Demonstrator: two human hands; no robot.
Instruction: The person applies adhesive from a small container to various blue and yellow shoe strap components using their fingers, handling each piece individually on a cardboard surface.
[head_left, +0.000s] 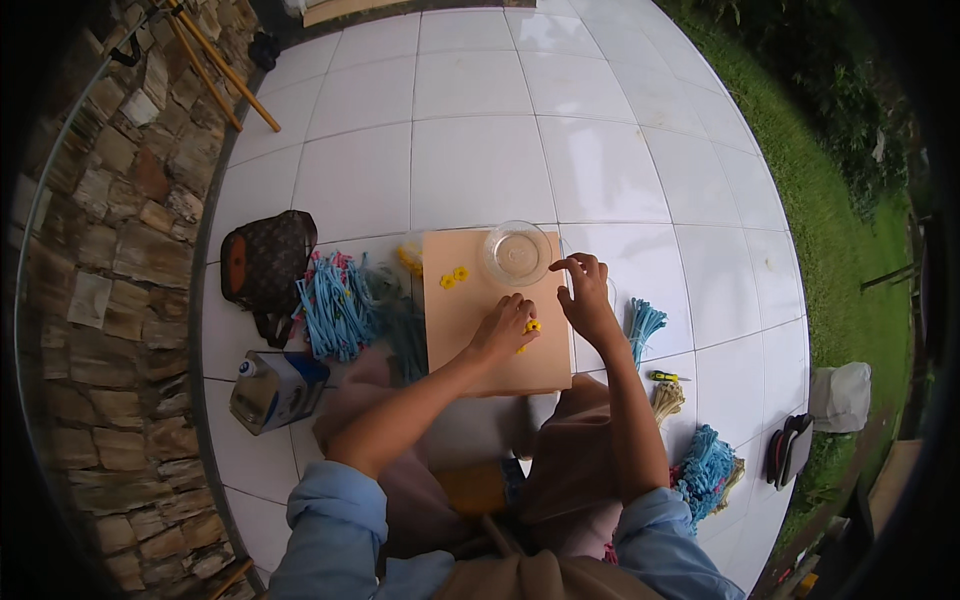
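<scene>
On a tan board (460,350) lie small yellow flowers (460,273) near its left side. My left hand (505,325) rests low over the board, its fingers bent around another yellow flower (533,326); a bit of yellow also shows just below that hand. A clear round bowl (516,254) stands on the far part of the board. Beside the bowl's right rim, my right hand (588,288) hovers with thumb and forefinger apart. Nothing I can make out is between them.
Left of the board lie bundled light-blue strips (338,305), a brown bag (268,265) and a metal can (278,390). To the right are blue bundles (646,325), a pale bundle (667,400), a yellow-and-black handled tool (664,376) and a larger blue pile (708,470).
</scene>
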